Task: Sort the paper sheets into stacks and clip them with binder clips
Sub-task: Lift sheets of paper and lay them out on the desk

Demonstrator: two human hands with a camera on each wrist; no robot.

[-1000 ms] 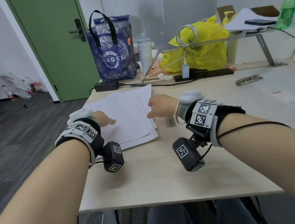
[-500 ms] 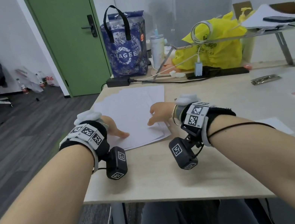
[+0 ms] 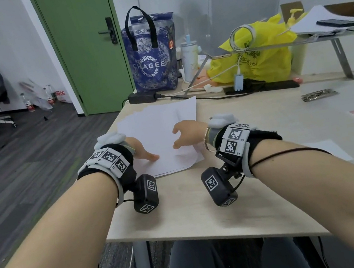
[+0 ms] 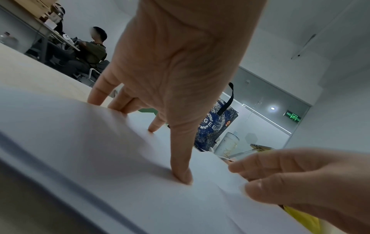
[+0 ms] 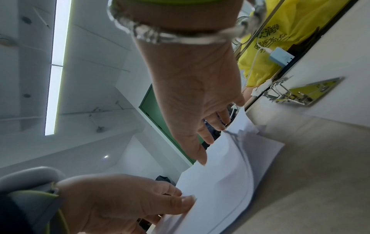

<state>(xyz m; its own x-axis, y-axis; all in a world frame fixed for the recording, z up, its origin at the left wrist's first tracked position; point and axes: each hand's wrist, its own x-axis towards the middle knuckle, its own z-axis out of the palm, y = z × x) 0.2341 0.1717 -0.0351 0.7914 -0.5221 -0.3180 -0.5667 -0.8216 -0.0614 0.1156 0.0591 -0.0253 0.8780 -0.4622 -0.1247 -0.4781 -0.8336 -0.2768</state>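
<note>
The sheets (image 3: 162, 136) lie in a loose, fanned pile on the tabletop (image 3: 185, 215), at its left edge, between and under both hands. The left hand (image 3: 142, 150) is spread, thumb and fingertips pressing down on the pile's left side (the paper dimples under the thumb in the left wrist view). The right hand (image 3: 189, 133) hovers at the pile's right side with fingers loosely extended, the top sheet bowed up beside them; whether they actually touch it I cannot tell. The pile's long axis runs away from the person, far corners splayed toward the back of the tabletop. A binder clip (image 5: 296, 93) lies on the tabletop to the right, well apart from the pile. At the back stand a blue bag (image 3: 151, 60) and a yellow bag (image 3: 259, 55); their contents are hidden.
</note>
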